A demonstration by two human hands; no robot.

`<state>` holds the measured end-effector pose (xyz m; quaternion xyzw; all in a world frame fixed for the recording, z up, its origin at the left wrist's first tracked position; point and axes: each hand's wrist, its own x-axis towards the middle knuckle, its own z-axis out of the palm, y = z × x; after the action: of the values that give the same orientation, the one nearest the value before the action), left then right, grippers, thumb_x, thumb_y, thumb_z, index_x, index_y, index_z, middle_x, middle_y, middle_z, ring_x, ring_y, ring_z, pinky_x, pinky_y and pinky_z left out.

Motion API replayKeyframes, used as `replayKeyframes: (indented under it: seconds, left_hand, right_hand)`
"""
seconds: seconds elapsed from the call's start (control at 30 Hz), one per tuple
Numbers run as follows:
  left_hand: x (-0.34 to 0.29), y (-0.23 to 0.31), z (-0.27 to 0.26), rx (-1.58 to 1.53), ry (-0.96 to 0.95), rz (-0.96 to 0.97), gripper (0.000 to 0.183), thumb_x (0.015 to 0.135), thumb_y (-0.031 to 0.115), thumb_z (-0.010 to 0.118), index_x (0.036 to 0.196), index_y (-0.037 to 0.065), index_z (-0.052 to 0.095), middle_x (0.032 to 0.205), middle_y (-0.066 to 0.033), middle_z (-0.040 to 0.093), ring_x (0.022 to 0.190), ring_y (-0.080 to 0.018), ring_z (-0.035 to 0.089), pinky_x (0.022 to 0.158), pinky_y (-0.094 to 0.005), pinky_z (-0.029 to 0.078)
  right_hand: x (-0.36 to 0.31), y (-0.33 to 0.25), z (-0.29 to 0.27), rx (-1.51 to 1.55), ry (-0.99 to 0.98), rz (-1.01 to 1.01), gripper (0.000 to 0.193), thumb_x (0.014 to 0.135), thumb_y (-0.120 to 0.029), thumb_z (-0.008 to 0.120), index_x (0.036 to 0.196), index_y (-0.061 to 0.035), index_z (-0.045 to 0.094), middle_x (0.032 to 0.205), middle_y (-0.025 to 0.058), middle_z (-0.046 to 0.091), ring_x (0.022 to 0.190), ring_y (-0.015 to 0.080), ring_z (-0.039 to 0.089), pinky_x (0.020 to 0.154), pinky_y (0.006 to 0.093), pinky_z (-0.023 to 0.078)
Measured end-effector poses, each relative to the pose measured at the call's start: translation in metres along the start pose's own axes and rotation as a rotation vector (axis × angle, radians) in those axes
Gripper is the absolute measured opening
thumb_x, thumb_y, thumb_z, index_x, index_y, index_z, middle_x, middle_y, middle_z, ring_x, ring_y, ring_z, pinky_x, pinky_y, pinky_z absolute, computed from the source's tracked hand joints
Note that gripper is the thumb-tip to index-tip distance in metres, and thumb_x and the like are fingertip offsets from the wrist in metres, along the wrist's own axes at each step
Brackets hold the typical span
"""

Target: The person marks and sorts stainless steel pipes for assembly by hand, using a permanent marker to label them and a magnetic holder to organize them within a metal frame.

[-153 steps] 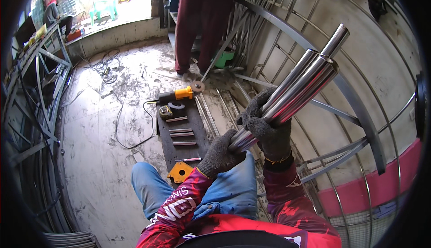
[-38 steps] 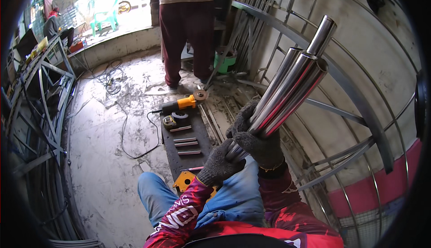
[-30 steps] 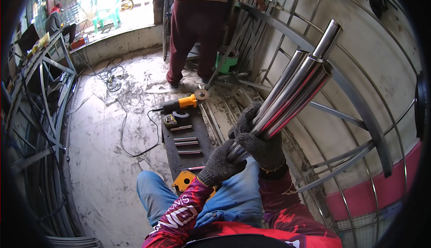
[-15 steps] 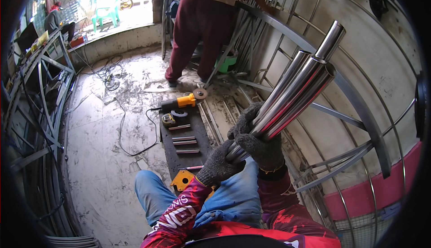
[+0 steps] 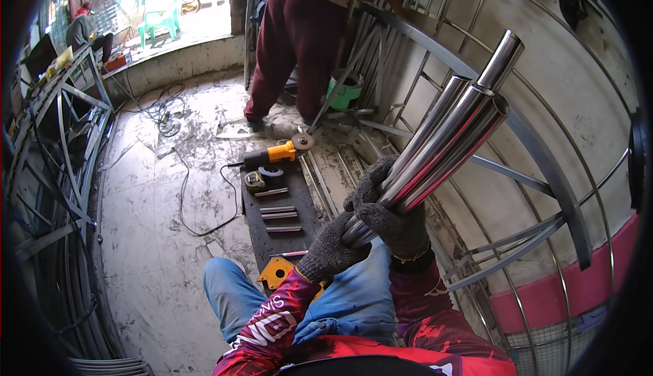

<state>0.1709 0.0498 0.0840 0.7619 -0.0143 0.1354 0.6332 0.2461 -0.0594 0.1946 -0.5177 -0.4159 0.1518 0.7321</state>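
Note:
A bundle of several shiny steel tubes [image 5: 442, 146] slants up and to the right in front of me; one sticks out beyond the others at the far end. Dark grey knitted gloves cover both hands. My left hand [image 5: 332, 248] is closed round the lower end of the bundle. Just above it, my right hand [image 5: 396, 225] wraps round the tubes, its fingers partly hidden behind them. Below the left hand, near my knees, lies a yellow metal plate with a round hole [image 5: 276, 273]. Short cut tube pieces [image 5: 280, 217] rest on a dark board [image 5: 275, 241].
On the board's far end sit a yellow angle grinder [image 5: 280, 152], tape measure [image 5: 256, 182] and tape roll [image 5: 272, 174]. A co-worker [image 5: 299, 49] stands ahead beside a green bucket [image 5: 345, 91]. Curved metal frames [image 5: 537, 144] line the right; more metalwork [image 5: 58, 165] piles left. A cable [image 5: 187, 202] crosses the floor.
The co-worker has shifted slightly left, showing more of the green bucket. Both my hands and the tubes stay nearly still.

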Motion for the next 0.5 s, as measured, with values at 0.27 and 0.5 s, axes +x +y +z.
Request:
replayKeyframes:
  seconds: [0.27, 0.5]
  left_hand:
    - [0.0013, -0.0059, 0.0036, -0.040, 0.009, 0.033, 0.056, 0.073, 0.020, 0.079, 0.121, 0.003, 0.057, 0.106, -0.0169, 0.067, 0.099, -0.0299, 0.067, 0.088, -0.0406, 0.053]
    - [0.0019, -0.0083, 0.0035, -0.010, 0.018, 0.055, 0.054, 0.074, 0.019, 0.078, 0.121, 0.003, 0.057, 0.106, -0.0166, 0.067, 0.099, -0.0290, 0.067, 0.088, -0.0402, 0.053]
  right_hand:
    - [-0.0014, 0.0028, -0.0008, 0.031, 0.009, -0.006, 0.059, 0.078, 0.007, 0.073, 0.130, -0.0005, 0.048, 0.106, 0.0109, 0.061, 0.096, 0.0192, 0.064, 0.083, 0.0329, 0.056]
    - [-0.0004, 0.0025, -0.0019, -0.010, -0.001, -0.006, 0.060, 0.078, 0.007, 0.073, 0.131, -0.0005, 0.047, 0.107, 0.0111, 0.061, 0.097, 0.0190, 0.064, 0.083, 0.0329, 0.057]
